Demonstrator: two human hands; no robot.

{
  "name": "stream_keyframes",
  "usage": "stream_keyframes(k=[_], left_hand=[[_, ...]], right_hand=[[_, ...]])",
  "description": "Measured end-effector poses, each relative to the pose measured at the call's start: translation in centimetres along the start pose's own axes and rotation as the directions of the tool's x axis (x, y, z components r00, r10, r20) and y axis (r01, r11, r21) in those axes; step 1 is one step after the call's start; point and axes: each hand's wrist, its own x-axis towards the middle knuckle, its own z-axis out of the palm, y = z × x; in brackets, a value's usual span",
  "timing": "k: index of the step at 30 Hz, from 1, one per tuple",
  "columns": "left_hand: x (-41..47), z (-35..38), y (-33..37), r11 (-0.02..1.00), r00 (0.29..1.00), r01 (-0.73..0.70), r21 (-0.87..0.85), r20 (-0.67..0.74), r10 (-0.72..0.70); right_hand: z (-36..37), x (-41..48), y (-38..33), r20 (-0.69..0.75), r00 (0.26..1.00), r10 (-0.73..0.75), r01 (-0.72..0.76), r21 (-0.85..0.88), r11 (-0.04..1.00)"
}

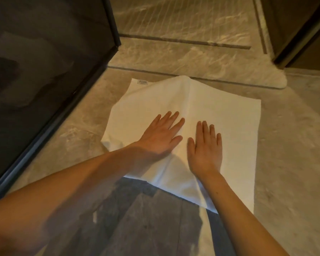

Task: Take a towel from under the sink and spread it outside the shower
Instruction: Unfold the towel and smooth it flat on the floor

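Observation:
A white towel lies unfolded on the beige stone floor, just in front of the shower threshold. A raised crease runs down its middle and a small label shows at its far left corner. My left hand rests flat on the towel left of the crease, fingers spread. Flat on the towel to the right of the crease lies my right hand, fingers apart. Neither hand grips the cloth. The towel's near edge lies over my dark-clothed knees.
A dark glass shower door with a black frame stands open at the left. The shower floor with a linear drain lies beyond the threshold. A dark wall or door frame rises at the upper right.

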Motion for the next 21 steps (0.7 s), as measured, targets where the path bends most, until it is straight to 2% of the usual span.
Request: stream_keyframes(k=[10,16,21], left_hand=[[2.1,4.4,5.9,0.996,0.996,-0.007,-0.089,-0.094,-0.001],[1.8,5.3,6.1,0.992,0.989,-0.09,0.089,-0.109,0.1],[1.4,5.2,5.1,0.992,0.994,-0.004,0.128,-0.107,0.018]], right_hand=[[-2.3,0.6,9.8,0.036,0.991,-0.13,0.132,-0.055,0.99],[-4.7,-0.2,16.9,0.065,0.986,-0.154,0.158,-0.064,0.985],[-4.7,-0.1,17.2,0.054,0.987,-0.154,0.157,-0.052,0.986]])
